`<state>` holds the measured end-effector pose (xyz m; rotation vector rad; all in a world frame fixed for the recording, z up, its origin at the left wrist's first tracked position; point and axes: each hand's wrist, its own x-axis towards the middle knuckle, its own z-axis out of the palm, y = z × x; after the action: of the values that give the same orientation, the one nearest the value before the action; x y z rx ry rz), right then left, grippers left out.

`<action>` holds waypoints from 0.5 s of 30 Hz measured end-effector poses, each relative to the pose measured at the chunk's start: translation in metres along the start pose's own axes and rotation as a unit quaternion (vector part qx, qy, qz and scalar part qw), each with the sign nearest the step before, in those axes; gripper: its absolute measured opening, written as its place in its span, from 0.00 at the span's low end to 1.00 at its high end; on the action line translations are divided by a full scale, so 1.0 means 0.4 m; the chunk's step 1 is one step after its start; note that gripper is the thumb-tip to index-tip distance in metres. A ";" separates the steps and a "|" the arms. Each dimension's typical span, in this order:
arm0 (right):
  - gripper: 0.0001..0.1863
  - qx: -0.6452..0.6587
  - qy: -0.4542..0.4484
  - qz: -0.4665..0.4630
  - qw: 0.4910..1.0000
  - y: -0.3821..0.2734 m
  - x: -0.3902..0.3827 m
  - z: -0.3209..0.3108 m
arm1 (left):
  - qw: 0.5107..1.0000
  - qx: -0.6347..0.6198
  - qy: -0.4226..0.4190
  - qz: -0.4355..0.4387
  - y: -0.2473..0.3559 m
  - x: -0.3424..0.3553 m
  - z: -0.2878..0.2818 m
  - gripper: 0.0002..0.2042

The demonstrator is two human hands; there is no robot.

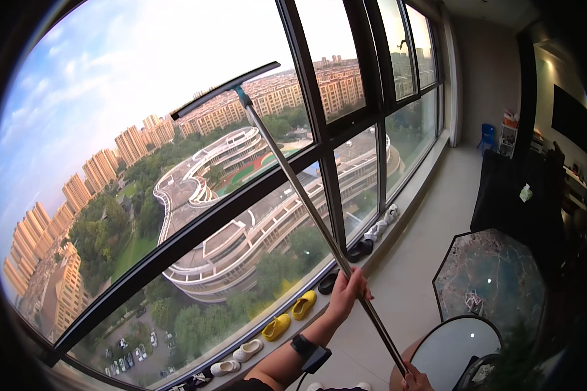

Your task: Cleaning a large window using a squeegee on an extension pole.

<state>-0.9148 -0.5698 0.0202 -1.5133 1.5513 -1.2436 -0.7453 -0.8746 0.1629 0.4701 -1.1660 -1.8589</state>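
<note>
Two hands share one long pole (319,218) — my left hand (349,290) is wrapped shut around its middle, my right hand (416,379) grips its lower end at the 5 o'clock corner of my view, fingers closed as far as I can see, though the frame edge cuts most of that hand off. From there the pole slants up toward 11 o'clock, and its squeegee blade (225,90) lies against the upper window pane (143,98), just above the dark crossbar (195,231) and left of the upright mullion (319,143).

Along the sill (398,215) at the foot of the glass stands a row of shoes: white pairs and yellow clogs (290,316) toward 7 o'clock, dark and pale ones further along toward 3 o'clock. Open floor (430,221) runs beside the sill toward the far wall.

At 4 o'clock two round tabletops (489,280) crowd close to my right hand — the nearer one almost touches the pole's end. Behind them hangs a dark cloth (515,195).
</note>
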 end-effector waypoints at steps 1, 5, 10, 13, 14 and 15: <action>0.24 -0.036 0.036 -0.067 0.996 0.021 -0.024 -0.009 | 0.999 0.028 -0.001 -0.024 -0.045 -0.006 0.005 0.08; 0.23 -0.134 0.034 -0.020 0.990 0.183 -0.193 -0.057 | 0.986 0.034 -0.003 -0.163 -0.194 -0.089 0.001 0.07; 0.22 -0.138 -0.002 0.035 0.990 0.164 -0.288 -0.127 | 0.968 0.019 -0.001 -0.250 -0.305 -0.136 0.011 0.08; 0.21 -0.145 -0.004 0.061 0.988 0.137 -0.329 -0.158 | 0.946 0.035 -0.007 -0.321 -0.351 -0.144 0.012 0.09; 0.21 -0.147 -0.001 0.069 0.987 0.136 -0.330 -0.166 | 0.946 0.040 -0.012 -0.322 -0.351 -0.145 0.021 0.09; 0.21 -0.149 0.010 0.066 0.987 0.134 -0.324 -0.176 | 0.946 0.045 -0.017 -0.322 -0.352 -0.144 0.026 0.10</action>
<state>-0.9815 -0.4355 -0.0263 -1.5517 1.8845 -0.9890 -0.7870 -0.7956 0.0392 0.9641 -1.2117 -2.3724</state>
